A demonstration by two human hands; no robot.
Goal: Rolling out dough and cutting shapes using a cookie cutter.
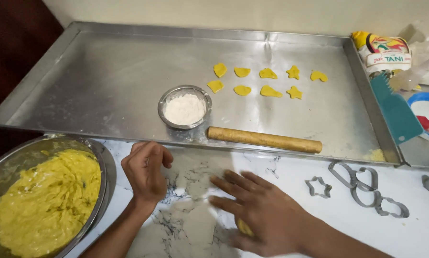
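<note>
My right hand (260, 210) lies flat, fingers spread, on the marbled white counter, pressing a bit of yellow dough (243, 227) that peeks out under the palm. My left hand (145, 171) rests beside it with fingers curled into a loose fist, holding nothing visible. A steel bowl (99, 157) of yellow dough (45, 200) stands just left of my left hand. Behind the hands, a large metal tray (104, 81) carries a wooden rolling pin (264, 139), a small steel bowl of flour (184, 108) and several cut yellow dough shapes (268, 81).
Metal cookie cutters lie on the counter at right: a star cutter (318, 187) and a cluster of others (367, 188). A teal scraper (396, 111), a flour bag (382, 51) and a blue-rimmed dish (427, 117) sit right of the tray.
</note>
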